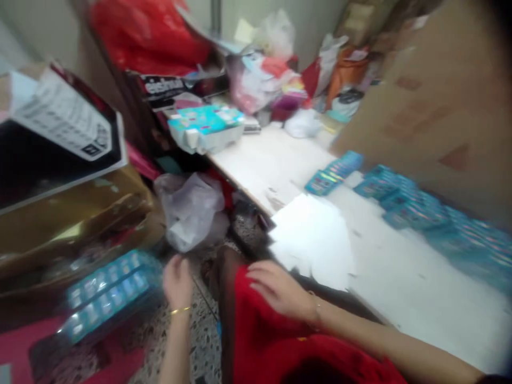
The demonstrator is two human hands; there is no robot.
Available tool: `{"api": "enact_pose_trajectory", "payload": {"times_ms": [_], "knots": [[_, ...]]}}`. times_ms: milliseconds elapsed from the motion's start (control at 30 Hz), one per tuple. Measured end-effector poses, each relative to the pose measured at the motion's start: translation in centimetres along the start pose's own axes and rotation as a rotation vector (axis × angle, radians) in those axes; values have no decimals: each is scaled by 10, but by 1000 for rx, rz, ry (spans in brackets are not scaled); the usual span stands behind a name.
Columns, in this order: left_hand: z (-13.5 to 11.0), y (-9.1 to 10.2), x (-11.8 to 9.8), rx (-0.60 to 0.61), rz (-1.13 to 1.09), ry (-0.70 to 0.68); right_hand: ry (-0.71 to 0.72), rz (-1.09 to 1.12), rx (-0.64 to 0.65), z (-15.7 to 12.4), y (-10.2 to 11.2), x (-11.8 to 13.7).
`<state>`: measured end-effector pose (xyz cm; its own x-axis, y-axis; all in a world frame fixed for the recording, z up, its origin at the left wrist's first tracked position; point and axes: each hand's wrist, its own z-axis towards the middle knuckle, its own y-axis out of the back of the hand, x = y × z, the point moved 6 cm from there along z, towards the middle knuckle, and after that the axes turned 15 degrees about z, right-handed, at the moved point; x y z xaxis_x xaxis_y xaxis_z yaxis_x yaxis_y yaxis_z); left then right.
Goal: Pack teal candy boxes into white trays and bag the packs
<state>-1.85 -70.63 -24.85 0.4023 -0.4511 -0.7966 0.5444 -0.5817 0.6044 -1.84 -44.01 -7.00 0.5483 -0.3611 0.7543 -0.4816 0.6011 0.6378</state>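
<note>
- A bench (400, 277) runs from the far middle to the near right.
- Sheets of paper (314, 242) lie on its near left edge.
- Rows of small packs (404, 205) lie on it to the right, behind the paper.
- A wrapped bundle of packs (106, 293) sits low on the left, beside the left hand (177, 282).
- The right hand (280, 290) rests on the lap, before the paper.

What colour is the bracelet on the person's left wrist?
Gold; the thin bracelet below the left hand shows best in the head view.
</note>
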Motion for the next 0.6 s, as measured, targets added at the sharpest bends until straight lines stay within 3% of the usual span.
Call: {"api": "enact_pose_trajectory", "payload": {"times_ms": [67,133,233,333,433,533,600], "knots": [[-44,-35,-103,170,-86,-318,-91,-200,-217,-54,56,-23],[-85,-59,-188,233,-107,-557,-175,-390,-300,-104,90,-48],[-116,-92,-262,221,47,-695,-298,-546,-305,-158,107,-85],[-138,-125,-296,250,345,-750,-345,-553,-243,-185,101,-103],[-171,-148,-312,297,559,-779,-345,-518,-305,-193,95,-100],[-195,-161,-319,294,586,-773,-348,-481,-410,-193,91,-97],[-198,-165,-320,303,500,-753,-341,-455,-442,-192,87,-99]]}}
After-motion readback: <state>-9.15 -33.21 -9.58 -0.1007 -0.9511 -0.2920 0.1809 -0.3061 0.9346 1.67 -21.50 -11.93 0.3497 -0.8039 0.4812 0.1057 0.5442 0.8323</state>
